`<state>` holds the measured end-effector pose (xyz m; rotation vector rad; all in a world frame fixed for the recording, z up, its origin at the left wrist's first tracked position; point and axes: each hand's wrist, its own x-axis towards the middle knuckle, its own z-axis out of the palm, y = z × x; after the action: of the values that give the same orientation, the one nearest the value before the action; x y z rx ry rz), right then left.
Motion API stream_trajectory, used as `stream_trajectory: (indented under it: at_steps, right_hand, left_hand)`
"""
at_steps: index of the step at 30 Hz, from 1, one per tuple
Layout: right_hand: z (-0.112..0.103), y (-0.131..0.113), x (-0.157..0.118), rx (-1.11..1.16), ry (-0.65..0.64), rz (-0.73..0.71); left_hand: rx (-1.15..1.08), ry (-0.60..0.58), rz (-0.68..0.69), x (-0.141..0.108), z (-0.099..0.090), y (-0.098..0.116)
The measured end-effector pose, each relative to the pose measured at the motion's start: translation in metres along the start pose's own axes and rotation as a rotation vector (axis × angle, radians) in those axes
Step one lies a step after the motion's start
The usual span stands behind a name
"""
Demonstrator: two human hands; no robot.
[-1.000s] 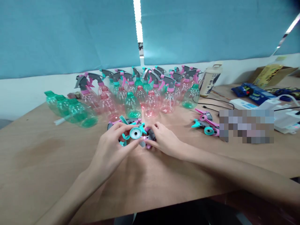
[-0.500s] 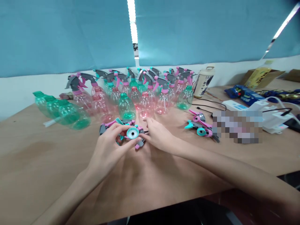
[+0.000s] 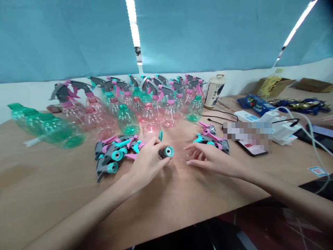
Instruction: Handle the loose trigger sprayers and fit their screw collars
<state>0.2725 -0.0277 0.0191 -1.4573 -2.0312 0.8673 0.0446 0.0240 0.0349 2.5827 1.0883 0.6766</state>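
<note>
My left hand [image 3: 149,158] is closed around a grey spray head [image 3: 168,151] whose turquoise collar faces me. Its grey body is mostly hidden by the fingers. To the right, my right hand [image 3: 204,158] hovers over the table with fingers apart and nothing in them. Left of my left hand lies a heap of loose spray heads [image 3: 110,156] in grey, pink and turquoise. A smaller pile of spray heads [image 3: 211,139] sits just beyond my right hand. Straight ahead stand an open green bottle [image 3: 128,119] and an open pink bottle [image 3: 150,118].
Behind stand several bottles with spray heads fitted [image 3: 170,107]. Green bottles [image 3: 56,128] lie tilted at the left. Toward the right are a white jug [image 3: 214,91], a black cable [image 3: 223,116], a phone [image 3: 256,150], white chargers [image 3: 282,128] and a blue packet [image 3: 256,104].
My left hand has moved right, away from the heap, with the spray head in it. My right hand has drawn away to the right and opened. The view has shifted a little rightward.
</note>
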Motion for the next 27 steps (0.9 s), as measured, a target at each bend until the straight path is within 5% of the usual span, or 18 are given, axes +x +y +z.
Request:
stream_trajectory:
  at_steps: [16, 27]
  right_hand:
    - [0.015, -0.026, 0.002, 0.063, -0.016, -0.086]
    - [0.022, -0.041, -0.012, 0.208, -0.206, 0.112]
  left_hand:
    - [-0.005, -0.007, -0.032, -0.004, 0.026, 0.008]
    - [0.015, 0.072, 0.084, -0.019, 0.044, -0.004]
